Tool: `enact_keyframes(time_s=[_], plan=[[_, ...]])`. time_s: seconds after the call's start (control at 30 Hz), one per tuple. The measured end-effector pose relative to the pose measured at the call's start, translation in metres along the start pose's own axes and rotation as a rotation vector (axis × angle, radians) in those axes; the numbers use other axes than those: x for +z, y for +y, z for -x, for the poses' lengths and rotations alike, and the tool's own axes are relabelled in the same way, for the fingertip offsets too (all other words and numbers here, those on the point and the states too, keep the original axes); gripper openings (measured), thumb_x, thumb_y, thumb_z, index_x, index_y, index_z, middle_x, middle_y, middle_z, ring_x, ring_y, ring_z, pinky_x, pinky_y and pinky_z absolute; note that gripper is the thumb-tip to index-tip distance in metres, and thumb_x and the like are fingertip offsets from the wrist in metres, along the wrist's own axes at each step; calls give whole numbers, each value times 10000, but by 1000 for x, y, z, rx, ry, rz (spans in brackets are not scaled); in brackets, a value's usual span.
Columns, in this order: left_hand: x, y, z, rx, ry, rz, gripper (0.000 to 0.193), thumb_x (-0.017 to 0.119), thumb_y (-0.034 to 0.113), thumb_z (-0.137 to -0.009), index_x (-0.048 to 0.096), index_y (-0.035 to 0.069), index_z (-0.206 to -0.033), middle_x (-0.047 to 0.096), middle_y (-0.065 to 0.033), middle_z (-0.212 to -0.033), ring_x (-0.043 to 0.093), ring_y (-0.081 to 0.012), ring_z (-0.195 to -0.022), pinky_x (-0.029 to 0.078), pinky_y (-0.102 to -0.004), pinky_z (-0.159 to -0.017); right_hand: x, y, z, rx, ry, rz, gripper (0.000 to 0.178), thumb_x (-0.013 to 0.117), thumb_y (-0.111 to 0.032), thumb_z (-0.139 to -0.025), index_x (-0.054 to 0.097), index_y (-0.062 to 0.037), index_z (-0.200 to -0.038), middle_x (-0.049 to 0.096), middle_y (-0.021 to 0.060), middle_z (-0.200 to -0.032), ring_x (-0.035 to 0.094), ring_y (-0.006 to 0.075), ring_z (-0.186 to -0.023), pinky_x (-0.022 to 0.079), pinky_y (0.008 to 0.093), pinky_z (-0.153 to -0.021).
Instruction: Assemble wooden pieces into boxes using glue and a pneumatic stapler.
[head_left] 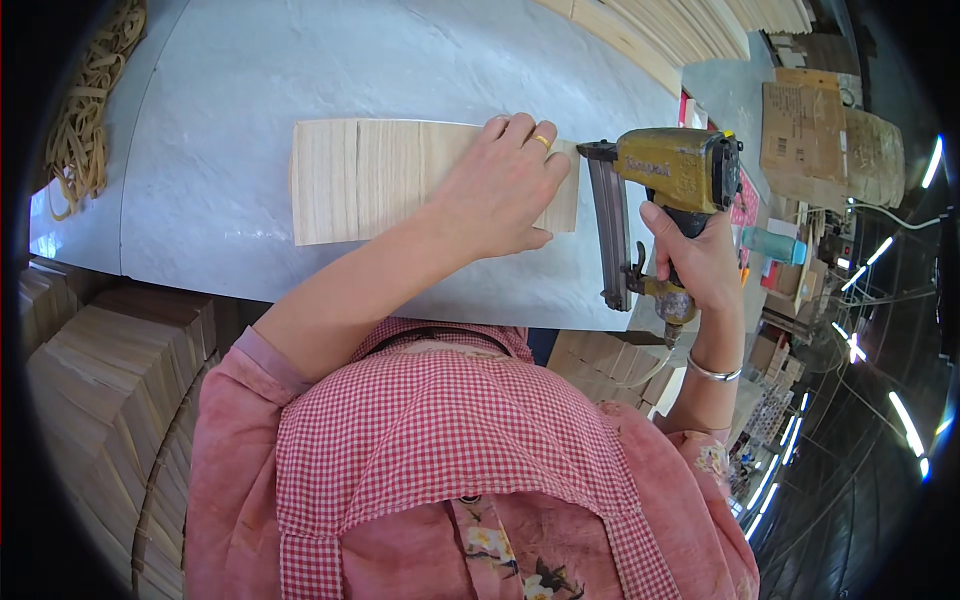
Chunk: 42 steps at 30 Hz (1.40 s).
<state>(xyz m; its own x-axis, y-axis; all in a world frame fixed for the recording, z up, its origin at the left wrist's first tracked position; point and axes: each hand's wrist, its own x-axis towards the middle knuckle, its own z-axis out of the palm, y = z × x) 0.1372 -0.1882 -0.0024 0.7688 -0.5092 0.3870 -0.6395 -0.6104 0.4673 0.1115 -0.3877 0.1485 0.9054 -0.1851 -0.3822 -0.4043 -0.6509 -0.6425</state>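
Observation:
On the grey table lies a pale wooden panel (370, 180), its grain and seams running across it; whether it is one piece or several strips side by side, I cannot tell. My left hand (500, 190) is laid over its right part, fingers curled at the far edge and thumb near the near edge, gripping it. A yellow ring is on one finger. My right hand (700, 255) is wrapped round the handle of a pneumatic nail gun (660, 155) with a brass-coloured body and long dark magazine. The gun's nose is at the panel's right end; contact is unclear.
The table (220, 180) has a marbled grey top. Stacked wooden boards (680, 40) lie at the far right, with cardboard boxes (800, 130) beyond. A tangle of tan strips (90, 110) hangs at the far left. More wood stacks (110, 370) stand below the table's left edge.

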Motion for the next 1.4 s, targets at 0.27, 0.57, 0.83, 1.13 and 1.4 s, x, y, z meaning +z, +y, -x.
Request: enact_keyframes(time_s=[0.27, 0.57, 0.83, 1.13, 1.4], plan=[[-21, -3, 22, -78, -65, 40, 739, 904, 385, -641, 600, 26, -1211, 577, -181, -1300, 506, -345, -1260, 298, -512, -1178, 0, -2, 1, -31, 3, 34, 261, 774, -165, -893, 644, 41, -988, 583, 31, -613, 476, 92, -411, 394, 223, -383], [-138, -62, 112, -313, -213, -212, 865, 856, 208, -582, 521, 29, -1360, 528, -164, -1394, 462, -351, -1318, 340, -470, -1155, 0, 17, 43, -35, 24, -34, 258, 783, -165, -887, 645, 32, -982, 583, 25, -620, 479, 90, -420, 396, 218, -388], [-84, -46, 84, -282, 0, -170, 773, 878, 294, -524, 594, 12, -1185, 601, -152, -1193, 557, -302, -1030, 441, -402, -959, 18, 21, 75, -16, -7, -32, 245, 776, -169, -904, 662, 30, -991, 582, 22, -628, 478, 87, -434, 398, 218, -394], [-83, -46, 80, -321, -67, -142, 832, 870, 276, -521, 573, 38, -1261, 585, -133, -1220, 537, -297, -1053, 444, -390, -960, 24, 28, 68, -8, -23, -48, 270, 793, -156, -871, 658, 36, -1005, 628, 45, -709, 483, 88, -428, 404, 224, -395], [-79, -50, 85, -321, -37, -82, 896, 871, 262, -520, 548, 50, -1328, 562, -133, -1267, 532, -308, -1090, 443, -397, -985, 30, 18, 65, 21, -14, -2, 262, 788, -148, -874, 657, 39, -1003, 628, 47, -708, 487, 90, -433, 400, 228, -393]])
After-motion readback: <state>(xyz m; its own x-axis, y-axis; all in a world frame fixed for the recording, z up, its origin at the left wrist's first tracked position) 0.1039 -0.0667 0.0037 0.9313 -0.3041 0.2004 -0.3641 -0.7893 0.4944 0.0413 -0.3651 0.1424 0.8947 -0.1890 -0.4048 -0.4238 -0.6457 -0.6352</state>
